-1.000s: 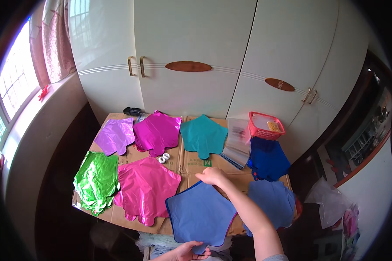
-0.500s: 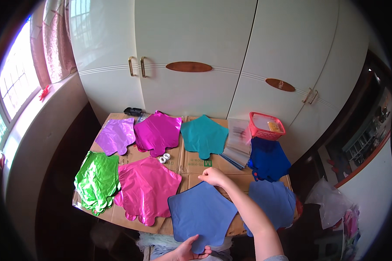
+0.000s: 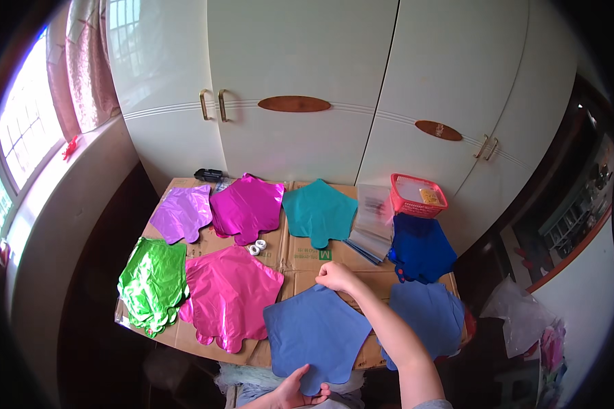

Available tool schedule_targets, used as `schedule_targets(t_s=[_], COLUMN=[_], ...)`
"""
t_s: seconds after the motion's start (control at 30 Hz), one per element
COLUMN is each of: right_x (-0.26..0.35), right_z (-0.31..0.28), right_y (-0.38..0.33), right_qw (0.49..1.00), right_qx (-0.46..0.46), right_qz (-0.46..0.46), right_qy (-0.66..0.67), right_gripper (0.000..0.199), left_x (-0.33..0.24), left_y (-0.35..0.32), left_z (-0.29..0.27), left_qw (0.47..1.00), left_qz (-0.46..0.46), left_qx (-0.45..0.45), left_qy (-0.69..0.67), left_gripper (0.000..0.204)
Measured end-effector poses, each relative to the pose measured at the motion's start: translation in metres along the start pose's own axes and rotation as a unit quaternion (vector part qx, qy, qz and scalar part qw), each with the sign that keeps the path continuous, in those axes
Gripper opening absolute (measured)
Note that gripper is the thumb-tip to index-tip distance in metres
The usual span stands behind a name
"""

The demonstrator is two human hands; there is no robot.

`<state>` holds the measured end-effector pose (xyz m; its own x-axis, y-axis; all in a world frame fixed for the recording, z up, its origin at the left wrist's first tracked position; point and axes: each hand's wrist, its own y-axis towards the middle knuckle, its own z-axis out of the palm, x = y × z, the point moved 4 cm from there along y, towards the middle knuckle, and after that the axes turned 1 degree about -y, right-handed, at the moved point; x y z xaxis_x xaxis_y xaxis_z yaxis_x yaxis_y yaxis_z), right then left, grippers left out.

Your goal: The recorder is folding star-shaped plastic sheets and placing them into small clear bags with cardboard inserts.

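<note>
White wardrobe doors [image 3: 307, 88] fill the background, window [image 3: 13, 150] at 9 o'clock. Flattened cardboard sheet [image 3: 307, 255] serves as work surface, covered with flat foil balloons.

Right hand [image 3: 335, 276], fingers curled and pinched shut on top edge of slate-blue balloon [image 3: 317, 334], forearm coming up from 5 o'clock. Left hand [image 3: 299, 392] at 6 o'clock, thumb over the balloon's bottom stem, gripping it. Balloon lies flat at near edge of cardboard, stretched between both hands, bottom part hanging past the edge.

Around it: pink balloon [image 3: 228, 293] just beside at 9 o'clock, edges nearly touching. Green balloon stack [image 3: 153, 283] further out at 9 o'clock, overhanging the left cardboard edge. Second slate-blue balloon [image 3: 426, 317] at 3 o'clock, partly behind the right forearm. Dark blue balloon [image 3: 419, 249] at 1 o'clock of the right hand. Teal balloon [image 3: 319, 213] at 12 o'clock. Magenta balloon [image 3: 247, 206] and lilac balloon [image 3: 182, 213] at 10–11 o'clock, far row. Two small white tape rolls [image 3: 256, 246] between magenta and pink. Clear plastic sleeves [image 3: 372, 225] stacked between teal and dark blue. Red basket [image 3: 418, 196] at far right corner of cardboard. Small black object [image 3: 208, 174] at far left corner, can't tell what.
</note>
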<state>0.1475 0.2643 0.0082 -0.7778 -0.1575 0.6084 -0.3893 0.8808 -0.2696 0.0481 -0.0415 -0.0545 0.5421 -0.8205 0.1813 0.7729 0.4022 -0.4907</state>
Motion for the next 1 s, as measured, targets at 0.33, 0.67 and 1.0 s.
schedule_targets(t_s=[0.33, 0.67, 1.0], right_x=[0.006, -0.003, -0.014], right_z=[-0.007, -0.046, -0.041], right_y=[-0.015, -0.003, 0.011], right_qw=[0.997, 0.992, 0.977], right_qx=[0.062, -0.065, -0.16], right_qz=[-0.006, -0.079, -0.061], right_qy=[0.049, -0.075, -0.13], right_gripper=[0.021, 0.021, 0.023], left_x=[0.007, -0.011, -0.038], left_y=[0.007, 0.016, 0.047], left_z=[-0.009, 0.046, 0.047], left_qw=[0.999, 0.996, 0.995], left_qz=[-0.028, 0.02, -0.003], left_qx=[-0.002, -0.077, -0.055], left_qy=[-0.023, 0.048, 0.08], left_gripper=[0.023, 0.018, 0.022])
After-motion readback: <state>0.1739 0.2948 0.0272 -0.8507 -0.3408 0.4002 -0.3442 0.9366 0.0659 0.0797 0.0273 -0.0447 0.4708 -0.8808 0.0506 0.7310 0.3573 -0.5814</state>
